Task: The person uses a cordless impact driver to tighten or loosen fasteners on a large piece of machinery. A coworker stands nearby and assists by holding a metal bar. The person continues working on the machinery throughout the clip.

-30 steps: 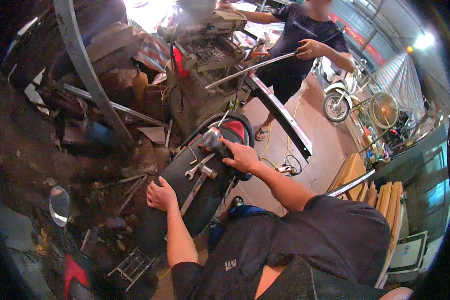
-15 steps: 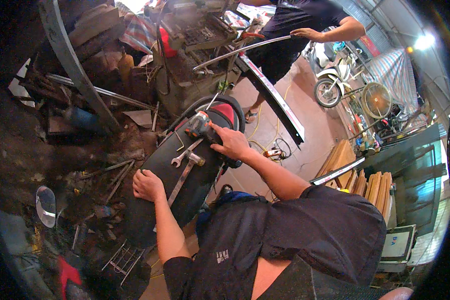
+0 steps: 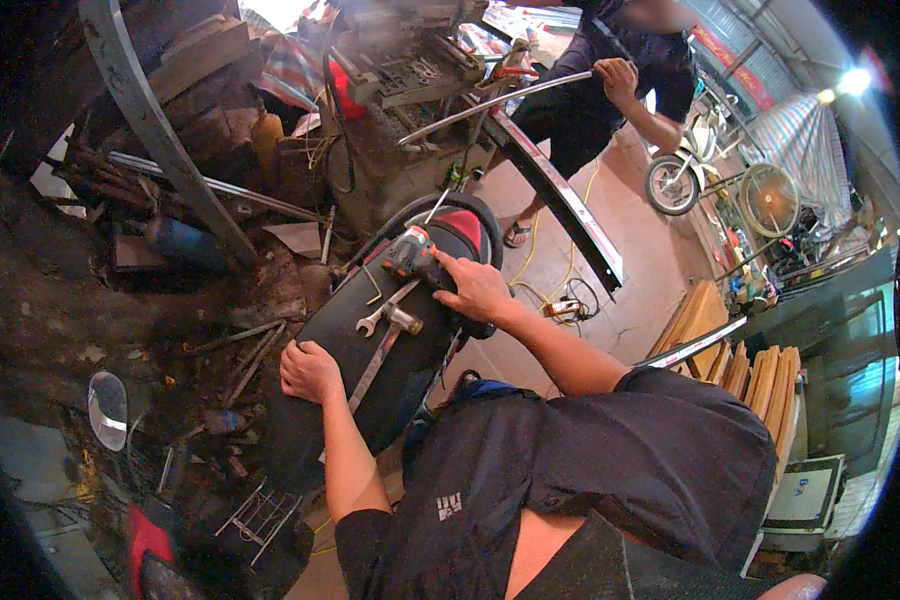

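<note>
A long black motorbike seat lies in front of me with tools on top. My left hand rests at its left edge, fingers bent over the rim. Toward the seat's far end, my right hand grips the dark handle of a grey and orange cordless drill. A long bit or rod sticks out of the drill, pointing away from me. Between my hands lie an open-end wrench, a hammer and a small hex key. The fingertips of my left hand are partly hidden.
Another person stands ahead, one hand on a curved metal strip. Below it, a long rail juts over the tiled floor. A cluttered machine bench stands behind. Scrap covers the left; wooden boards stand at right.
The view has shifted slightly, moving the scene a little right. The other person has leaned and raised a forearm, still touching the strip. My hands keep their places on the drill and the seat.
</note>
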### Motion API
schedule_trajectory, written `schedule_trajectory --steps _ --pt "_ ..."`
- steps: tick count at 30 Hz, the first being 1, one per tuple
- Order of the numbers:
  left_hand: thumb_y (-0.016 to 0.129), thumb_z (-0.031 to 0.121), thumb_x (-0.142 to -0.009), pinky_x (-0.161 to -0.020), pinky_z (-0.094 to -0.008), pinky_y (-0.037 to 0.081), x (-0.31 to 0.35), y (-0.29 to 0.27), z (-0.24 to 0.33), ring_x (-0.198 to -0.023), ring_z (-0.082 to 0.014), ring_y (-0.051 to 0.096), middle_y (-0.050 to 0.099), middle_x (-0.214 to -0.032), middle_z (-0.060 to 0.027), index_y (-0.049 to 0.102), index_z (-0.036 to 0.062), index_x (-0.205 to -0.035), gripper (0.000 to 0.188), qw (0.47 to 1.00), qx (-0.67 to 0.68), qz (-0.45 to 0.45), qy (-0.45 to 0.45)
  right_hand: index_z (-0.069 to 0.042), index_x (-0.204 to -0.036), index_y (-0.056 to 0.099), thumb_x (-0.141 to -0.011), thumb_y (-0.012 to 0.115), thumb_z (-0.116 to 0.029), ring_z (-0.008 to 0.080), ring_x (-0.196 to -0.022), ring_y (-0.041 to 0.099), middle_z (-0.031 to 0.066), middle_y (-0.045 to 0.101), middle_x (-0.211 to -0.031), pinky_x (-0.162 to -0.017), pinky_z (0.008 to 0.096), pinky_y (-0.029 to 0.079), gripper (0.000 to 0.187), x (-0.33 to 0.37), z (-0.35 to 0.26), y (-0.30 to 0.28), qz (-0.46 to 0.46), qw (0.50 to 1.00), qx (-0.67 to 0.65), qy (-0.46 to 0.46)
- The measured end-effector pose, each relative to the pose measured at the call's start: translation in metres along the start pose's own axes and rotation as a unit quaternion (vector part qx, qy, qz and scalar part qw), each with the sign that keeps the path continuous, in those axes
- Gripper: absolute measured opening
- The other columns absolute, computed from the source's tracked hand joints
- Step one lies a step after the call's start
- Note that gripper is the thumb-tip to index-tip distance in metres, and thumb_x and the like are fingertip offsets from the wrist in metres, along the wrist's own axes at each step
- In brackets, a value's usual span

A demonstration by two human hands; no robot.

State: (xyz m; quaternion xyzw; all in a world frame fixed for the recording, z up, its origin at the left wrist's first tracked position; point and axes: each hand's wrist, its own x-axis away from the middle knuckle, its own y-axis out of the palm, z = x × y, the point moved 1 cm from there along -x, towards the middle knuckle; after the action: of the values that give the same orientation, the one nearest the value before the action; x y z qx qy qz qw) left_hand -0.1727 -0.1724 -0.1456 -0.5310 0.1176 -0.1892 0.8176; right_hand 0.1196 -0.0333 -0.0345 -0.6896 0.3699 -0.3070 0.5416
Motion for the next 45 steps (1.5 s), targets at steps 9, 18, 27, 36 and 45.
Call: schedule_trajectory --steps 9,18,27,36,45 --pt "0.046 0.036 -0.102 -0.109 -0.0553 0.039 -0.002 0.011 -0.006 -0.129 -0.0300 0.061 0.068 -0.139 -0.0052 0.071 0.0140 -0.129 0.042 0.999 -0.010 0.040 0.026 -0.016 -0.159 0.040 -0.091 0.072 -0.050 0.0391 -0.098 0.070 0.0183 0.069 -0.107 -0.081 0.0514 0.055 0.082 0.001 -0.001 -0.002 0.018 1.000 -0.006 -0.003" --pt "0.048 0.037 -0.101 -0.107 -0.0571 0.040 -0.005 0.022 -0.012 -0.127 -0.0310 0.062 0.069 -0.137 -0.0053 0.071 0.0161 -0.127 0.041 0.998 -0.005 0.050 0.026 -0.014 -0.158 0.041 -0.090 0.073 -0.049 0.0386 -0.093 0.071 0.0179 0.069 -0.103 -0.079 0.0517 0.056 0.083 0.001 0.001 0.003 0.033 0.999 0.002 -0.010" --pt "0.047 0.038 -0.101 -0.107 -0.0570 0.039 -0.005 0.018 -0.010 -0.126 -0.0311 0.062 0.069 -0.137 -0.0068 0.072 0.0164 -0.126 0.041 0.998 -0.001 0.047 0.032 -0.014 -0.159 0.039 -0.091 0.073 -0.048 0.0378 -0.092 0.071 0.0167 0.069 -0.102 -0.078 0.0515 0.055 0.083 0.002 0.002 0.004 0.044 0.999 0.003 -0.017" --pt "0.046 0.037 -0.102 -0.112 -0.0518 0.036 0.000 0.003 0.001 -0.133 -0.0279 0.058 0.067 -0.141 -0.0065 0.071 0.0144 -0.131 0.044 1.000 -0.020 0.003 0.000 -0.013 -0.155 0.044 -0.091 0.073 -0.047 0.0408 -0.096 0.070 0.0188 0.069 -0.104 -0.082 0.0524 0.055 0.078 0.003 0.000 -0.001 0.027 0.999 -0.021 0.000" --pt "0.045 0.037 -0.103 -0.113 -0.0520 0.035 0.000 0.005 0.001 -0.133 -0.0280 0.058 0.066 -0.142 -0.0069 0.070 0.0146 -0.132 0.044 1.000 -0.015 0.006 0.003 -0.013 -0.156 0.042 -0.091 0.073 -0.049 0.0381 -0.094 0.071 0.0172 0.070 -0.103 -0.078 0.0509 0.056 0.080 0.002 0.002 0.003 0.038 0.999 -0.007 -0.013"
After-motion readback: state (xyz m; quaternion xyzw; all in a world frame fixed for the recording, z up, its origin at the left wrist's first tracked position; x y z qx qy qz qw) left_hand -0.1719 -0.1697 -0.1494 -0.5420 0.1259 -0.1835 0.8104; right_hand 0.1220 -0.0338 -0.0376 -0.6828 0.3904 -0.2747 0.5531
